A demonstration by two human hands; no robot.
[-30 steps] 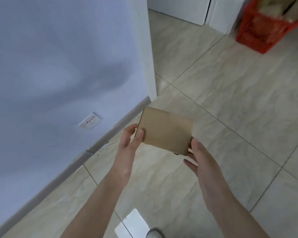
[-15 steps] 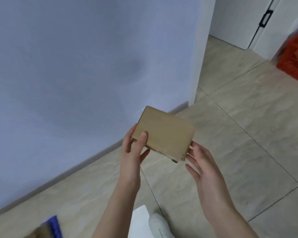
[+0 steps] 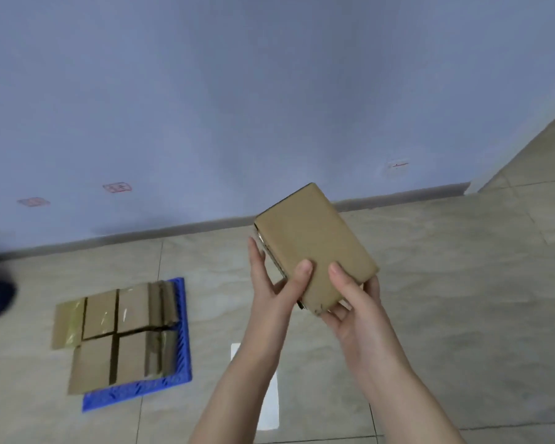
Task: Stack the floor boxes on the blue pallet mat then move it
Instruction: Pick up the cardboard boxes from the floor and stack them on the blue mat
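Tiled floor [image 3: 446,299], blue wall [image 3: 237,91], grey skirting [image 3: 141,234], boxes [image 3: 116,331] on blue mat [image 3: 135,390]

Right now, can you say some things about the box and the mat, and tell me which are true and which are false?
1. The left hand and the right hand both hold the box. True.
2. The box lies on the mat. False: it is held up in the air, off to the right of the mat.
3. Other boxes sit on the mat. True.
4. The mat is red. False: it is blue.
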